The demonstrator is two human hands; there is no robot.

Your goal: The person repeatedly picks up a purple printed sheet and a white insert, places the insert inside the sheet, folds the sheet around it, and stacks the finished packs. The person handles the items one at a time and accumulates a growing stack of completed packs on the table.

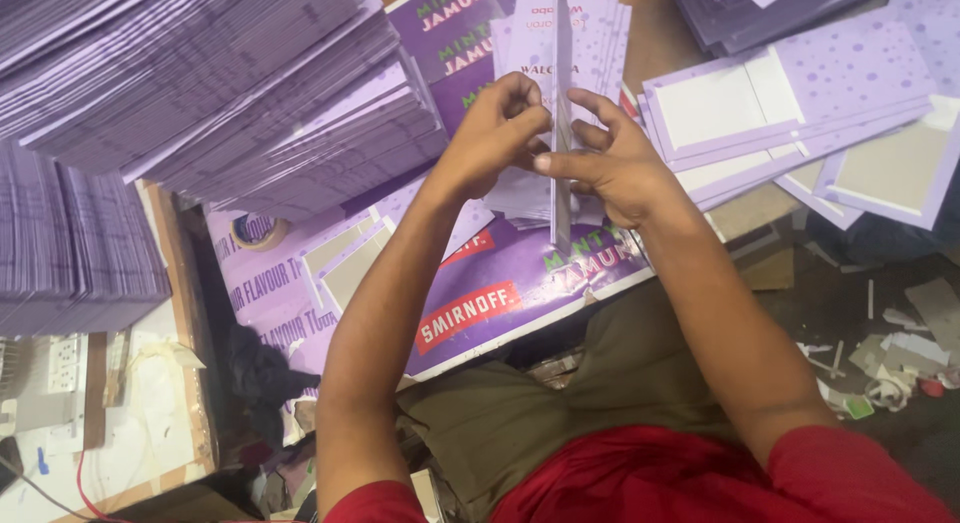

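Left hand (pixel 497 133) and right hand (pixel 610 163) pinch thin lilac card (pixel 562 103) (edge-on, upright) above glossy purple printed sheet (pixel 500 283).

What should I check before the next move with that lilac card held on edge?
1. Both hands on card: left hand and right hand pinch the lilac card. Ok.
2. Card upright, edge toward camera. Ok.
3. Fold line visible: cannot tell.
4. Purple board beneath the hands, partly covered with loose cards. Not ok.
5. Tape roll clear of hands. Ok.
6. Tall card stack at left leans. Cannot tell if stable.
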